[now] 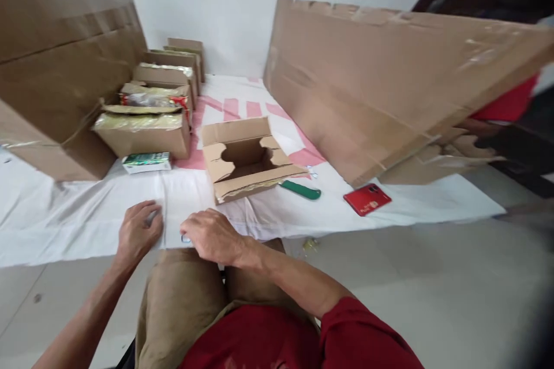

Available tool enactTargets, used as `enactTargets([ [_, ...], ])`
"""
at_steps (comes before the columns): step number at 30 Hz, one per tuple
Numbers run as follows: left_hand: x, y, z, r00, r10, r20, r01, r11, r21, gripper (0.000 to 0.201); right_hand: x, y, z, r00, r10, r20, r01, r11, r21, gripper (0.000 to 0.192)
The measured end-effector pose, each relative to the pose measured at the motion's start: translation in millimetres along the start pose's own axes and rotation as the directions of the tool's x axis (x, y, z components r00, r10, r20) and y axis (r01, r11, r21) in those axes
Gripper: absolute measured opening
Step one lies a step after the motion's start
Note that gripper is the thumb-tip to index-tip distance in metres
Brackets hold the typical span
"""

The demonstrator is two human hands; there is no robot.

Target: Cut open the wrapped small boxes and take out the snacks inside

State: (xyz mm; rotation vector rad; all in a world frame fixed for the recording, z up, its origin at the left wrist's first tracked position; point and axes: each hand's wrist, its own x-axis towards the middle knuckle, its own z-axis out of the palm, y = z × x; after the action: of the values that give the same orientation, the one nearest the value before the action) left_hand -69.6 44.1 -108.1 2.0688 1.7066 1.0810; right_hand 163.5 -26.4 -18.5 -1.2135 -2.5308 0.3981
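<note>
— What's the floor like?
— A white sheet (86, 207) lies over it, with cardboard leaning on the wall.
— And the hands?
— The left hand (137, 232) presses flat on the sheet's near edge, fingers loosely spread. The right hand (212, 236) is curled over a small item; whether it grips it, I cannot tell.
— The open box (246, 157)?
— Just beyond them, mouth up, long axis running left to right.

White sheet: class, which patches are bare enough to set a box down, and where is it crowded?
Bare: the white sheet left of the left hand, and between red phone and right edge. Crowded: the box row and around the open carton.
</note>
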Motion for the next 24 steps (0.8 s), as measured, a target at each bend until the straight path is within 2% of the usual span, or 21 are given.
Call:
enactTargets([
  [3,-1,-3,-1.6,1.0,-0.005,0.016,0.005,1.0,-0.003,0.022,-51,4,-18,0.998,-0.015,-0.064,0.022,0.995,0.1,0.016],
  [5,-2,-4,-2.6,1.0,-0.008,0.018,0.008,1.0,-0.01,0.019,-91,18,-35,0.985,0.079,-0.152,-0.057,0.987,0.148,0.017],
  [6,-2,-4,-3.0,1.0,-0.011,0.024,0.012,1.0,-0.01,0.018,-111,29,-45,0.964,0.163,-0.211,-0.128,0.977,0.17,0.017],
  [8,-2,-4,-3.5,0.998,-0.033,0.045,0.033,0.999,0.005,0.017,-146,62,-67,0.867,0.363,-0.341,-0.311,0.93,0.199,0.021],
  [11,0,-5,-3.3,0.994,-0.089,0.058,0.085,0.994,0.063,0.027,-183,132,-98,0.693,0.545,-0.471,-0.519,0.831,0.199,0.025],
  [14,1,-6,-2.9,0.992,-0.116,0.056,0.11,0.989,0.099,0.036,-199,203,-117,0.528,0.665,-0.527,-0.685,0.701,0.198,0.026],
  [16,1,-6,-3.2,0.991,-0.12,0.058,0.113,0.987,0.111,0.034,-200,239,-123,0.461,0.711,-0.531,-0.753,0.63,0.19,0.029],
  [19,-1,-5,-4.6,0.988,-0.14,0.067,0.132,0.985,0.107,0.03,-194,270,-124,0.433,0.751,-0.499,-0.809,0.568,0.153,0.029],
  [24,-2,-2,-6.1,0.97,-0.229,0.083,0.22,0.969,0.113,0.027,-181,285,-121,0.485,0.79,-0.375,-0.842,0.538,0.044,0.026],
])
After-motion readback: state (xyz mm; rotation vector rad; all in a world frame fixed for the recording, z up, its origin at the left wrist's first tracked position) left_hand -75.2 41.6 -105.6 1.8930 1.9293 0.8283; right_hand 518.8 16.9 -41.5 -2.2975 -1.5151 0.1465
